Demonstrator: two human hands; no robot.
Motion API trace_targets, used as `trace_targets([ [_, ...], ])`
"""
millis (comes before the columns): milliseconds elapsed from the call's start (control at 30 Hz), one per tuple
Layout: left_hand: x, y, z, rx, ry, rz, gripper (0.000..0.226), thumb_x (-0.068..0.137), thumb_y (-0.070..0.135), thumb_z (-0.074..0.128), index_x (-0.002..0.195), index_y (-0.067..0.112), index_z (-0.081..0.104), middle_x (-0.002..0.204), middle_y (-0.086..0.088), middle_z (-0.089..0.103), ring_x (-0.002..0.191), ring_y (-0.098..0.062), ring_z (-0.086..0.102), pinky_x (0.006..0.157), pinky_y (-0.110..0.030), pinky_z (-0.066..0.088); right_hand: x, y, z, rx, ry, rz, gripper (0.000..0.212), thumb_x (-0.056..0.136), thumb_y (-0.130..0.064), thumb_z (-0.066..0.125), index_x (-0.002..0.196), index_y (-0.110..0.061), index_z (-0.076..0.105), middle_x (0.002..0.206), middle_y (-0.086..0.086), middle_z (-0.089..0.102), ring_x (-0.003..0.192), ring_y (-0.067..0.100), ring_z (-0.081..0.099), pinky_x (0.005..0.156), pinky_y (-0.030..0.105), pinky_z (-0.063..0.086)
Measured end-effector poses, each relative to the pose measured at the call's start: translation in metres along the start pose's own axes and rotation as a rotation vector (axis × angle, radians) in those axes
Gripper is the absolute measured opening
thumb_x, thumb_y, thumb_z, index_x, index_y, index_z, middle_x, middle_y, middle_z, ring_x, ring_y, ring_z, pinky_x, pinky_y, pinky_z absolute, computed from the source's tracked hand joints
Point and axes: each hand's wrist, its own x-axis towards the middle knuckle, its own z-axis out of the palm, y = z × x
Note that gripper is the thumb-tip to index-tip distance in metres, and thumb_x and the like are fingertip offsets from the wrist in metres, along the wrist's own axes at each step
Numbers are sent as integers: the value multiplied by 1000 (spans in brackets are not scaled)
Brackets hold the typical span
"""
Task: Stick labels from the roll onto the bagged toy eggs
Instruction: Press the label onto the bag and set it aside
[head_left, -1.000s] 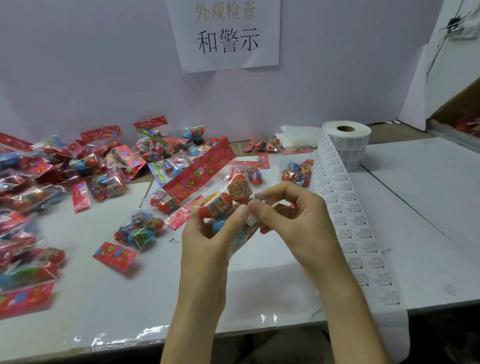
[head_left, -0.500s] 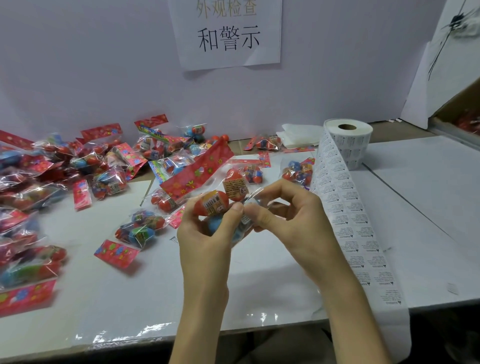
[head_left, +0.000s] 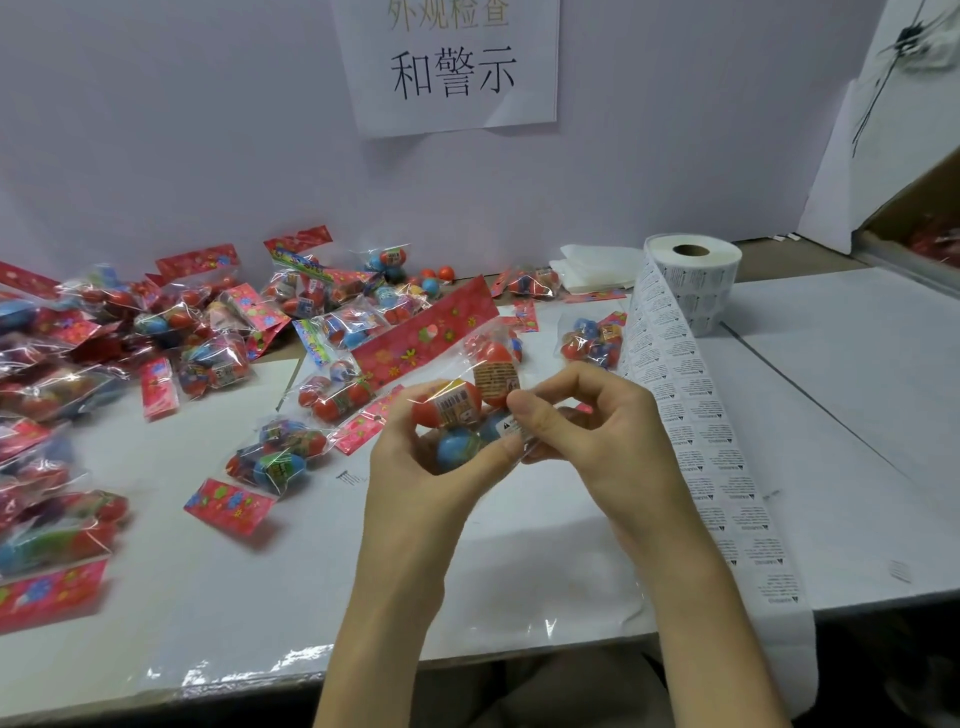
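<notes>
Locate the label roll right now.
In the head view the label roll stands on end at the back right of the table, beside a stack of white sheets; its strip trails past the right hand.

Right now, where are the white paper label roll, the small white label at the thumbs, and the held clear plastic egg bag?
white paper label roll (head_left: 698, 299): head view, side wall.
small white label (head_left: 511, 427): head view, printed face.
clear plastic egg bag (head_left: 426, 338): head view, red header.
</notes>
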Motion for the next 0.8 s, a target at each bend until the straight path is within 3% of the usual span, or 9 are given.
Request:
trace_targets([
  [133, 2, -1, -5, -1, -22, -19, 85, 46, 32, 87, 127, 22, 61, 117, -8, 73, 106, -29, 73, 95, -47, 60, -1, -2, -2, -14, -26, 16, 35, 75, -36, 76, 86, -3, 71, 74, 10, 76, 66, 24, 74, 67, 37, 64],
  [200, 2, -2, -8, -8, -25, -40, 85, 47, 28, 87, 127, 21, 60, 119, -10, 72, 108, -32, 72, 97, -50, 59, -1, -1, -2, -6, -34, 27, 32, 79, -33, 75, 85, -2, 70, 72, 10, 75, 63, 25, 74, 66, 35, 64],
  [333, 3, -6, -8, -20, -10, -65, 58, 72, 6, 86, 121, 23, 62, 115, -6, 73, 106, -28, 74, 91, -38, 62, 0, 2, 0, -45, -27, 8, 25, 89, -30, 73, 85, -5, 71, 75, 7, 75, 67, 23, 74, 66, 35, 64],
  [400, 3, -7, -6, -56, 10, -80, 52, 72, 16, 85, 120, 22, 64, 112, -5, 75, 106, -27, 74, 92, -36, 61, 0, 3, 0, -42, -28, -6, 27, 87, -34, 75, 87, -7, 70, 79, 7, 73, 68, 22, 74, 67, 37, 64],
  [533, -1, -3, 0, -87, 48, -84, 68, 61, 43, 82, 123, 19, 67, 112, -4, 75, 108, -27, 72, 98, -40, 58, 0, 3, -2, -69, -73, -9, 30, 76, -38, 80, 92, -14, 72, 83, 3, 72, 70, 19, 74, 68, 33, 63],
  [633, 0, -1, 0, -80, 83, -91, 62, 64, 43, 79, 120, 22, 67, 109, 1, 76, 106, -21, 73, 97, -35, 58, 1, 4, -4, -68, -88, 0, 17, 82, -27, 79, 92, -14, 73, 83, 2, 76, 73, 19, 76, 70, 30, 63],
  [800, -2, 1, 3, -103, 121, -107, 61, 66, 43, 76, 122, 21, 66, 113, -1, 75, 109, -22, 72, 98, -37, 57, 1, 4, -3, -54, -92, -26, 5, 91, -19, 73, 93, -15, 73, 85, 1, 78, 74, 19, 76, 71, 29, 62],
])
